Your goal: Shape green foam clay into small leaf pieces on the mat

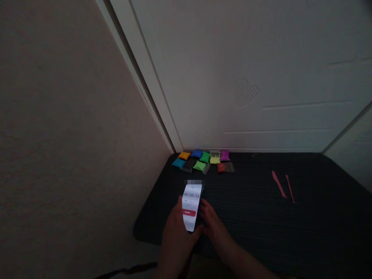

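A lit phone (191, 206) shows a timer and a red button. My left hand (175, 234) is wrapped round its left edge and bottom, over the near left part of a dark table (255, 217). My right hand (213, 226) rests against the phone's right edge, fingers partly curled and touching it. Behind the phone, at the table's far edge, lies a cluster of several small coloured clay packets (203, 161): orange, blue, green, yellow, purple, teal, red and dark ones.
Two thin pink modelling tools (283, 186) lie on the right part of the table. A white panelled door (261, 77) stands behind the table and a plain wall (72, 135) closes the left side. The room is dim.
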`<state>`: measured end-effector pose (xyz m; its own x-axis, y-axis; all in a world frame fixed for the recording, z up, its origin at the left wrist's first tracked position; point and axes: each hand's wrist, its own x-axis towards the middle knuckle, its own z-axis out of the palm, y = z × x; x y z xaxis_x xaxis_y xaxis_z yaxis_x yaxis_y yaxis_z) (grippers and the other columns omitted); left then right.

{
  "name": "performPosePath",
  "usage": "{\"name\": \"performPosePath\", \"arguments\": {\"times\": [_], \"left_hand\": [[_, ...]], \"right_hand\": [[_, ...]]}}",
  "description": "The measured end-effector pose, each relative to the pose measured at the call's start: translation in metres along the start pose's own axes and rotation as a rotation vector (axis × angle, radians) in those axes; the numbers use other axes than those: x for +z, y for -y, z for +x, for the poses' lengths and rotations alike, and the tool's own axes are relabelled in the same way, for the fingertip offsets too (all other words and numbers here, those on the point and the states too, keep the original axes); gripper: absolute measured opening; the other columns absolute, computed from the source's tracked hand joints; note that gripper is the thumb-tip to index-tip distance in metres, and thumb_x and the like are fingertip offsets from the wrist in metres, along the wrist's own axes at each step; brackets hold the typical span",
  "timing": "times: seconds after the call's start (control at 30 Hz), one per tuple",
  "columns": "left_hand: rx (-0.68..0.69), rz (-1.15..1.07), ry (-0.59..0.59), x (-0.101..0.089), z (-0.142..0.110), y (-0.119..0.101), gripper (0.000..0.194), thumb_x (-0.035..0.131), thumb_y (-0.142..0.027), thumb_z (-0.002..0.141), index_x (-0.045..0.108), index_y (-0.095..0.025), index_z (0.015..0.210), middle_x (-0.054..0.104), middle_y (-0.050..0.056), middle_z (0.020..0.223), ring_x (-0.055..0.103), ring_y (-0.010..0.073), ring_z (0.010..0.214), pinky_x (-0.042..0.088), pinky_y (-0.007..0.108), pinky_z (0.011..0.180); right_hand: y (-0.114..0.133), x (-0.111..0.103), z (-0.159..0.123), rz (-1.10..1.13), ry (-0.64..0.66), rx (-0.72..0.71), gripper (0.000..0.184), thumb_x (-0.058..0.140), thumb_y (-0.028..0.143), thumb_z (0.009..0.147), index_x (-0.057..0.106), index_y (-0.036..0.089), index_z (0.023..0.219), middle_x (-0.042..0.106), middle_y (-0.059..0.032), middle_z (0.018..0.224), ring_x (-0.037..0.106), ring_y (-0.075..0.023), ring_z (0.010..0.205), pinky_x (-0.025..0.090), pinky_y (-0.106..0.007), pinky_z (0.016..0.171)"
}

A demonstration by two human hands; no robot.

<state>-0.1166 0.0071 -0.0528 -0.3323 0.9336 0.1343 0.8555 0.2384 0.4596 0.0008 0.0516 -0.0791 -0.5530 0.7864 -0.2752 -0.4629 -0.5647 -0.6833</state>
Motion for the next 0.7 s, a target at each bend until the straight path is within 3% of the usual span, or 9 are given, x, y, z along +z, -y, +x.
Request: {"name": "performPosePath", "arguments": {"times": [0.3,0.7], "left_hand": [[-0.096,0.189,0.018,-0.002,0.004,-0.022,0.077,0.05,-0.022,0.068,0.01,-0.016,0.133,0.039,0.013,0.125,0.038,0.0263,0.114,0.032,0.037,0.09],[-0.164,0.363,-0.05,-0.01,0.016,-0.002,0.078,0.049,-0.027,0.072,0.002,-0.018,0.134,0.046,0.014,0.112,0.049,0.0262,0.098,0.037,0.035,0.076]], "right_hand": [[0.005,0.007,-0.004,0.049,0.03,-0.022,0.048,0.043,0.05,0.078,0.039,0.027,0.121,0.043,-0.0042,0.128,0.04,-0.0184,0.116,0.037,-0.034,0.087],[0.003,0.03,0.024,0.029,0.126,0.004,0.054,0.041,0.054,0.077,0.033,0.029,0.124,0.042,-0.003,0.129,0.039,-0.0164,0.116,0.032,-0.035,0.09]]}}
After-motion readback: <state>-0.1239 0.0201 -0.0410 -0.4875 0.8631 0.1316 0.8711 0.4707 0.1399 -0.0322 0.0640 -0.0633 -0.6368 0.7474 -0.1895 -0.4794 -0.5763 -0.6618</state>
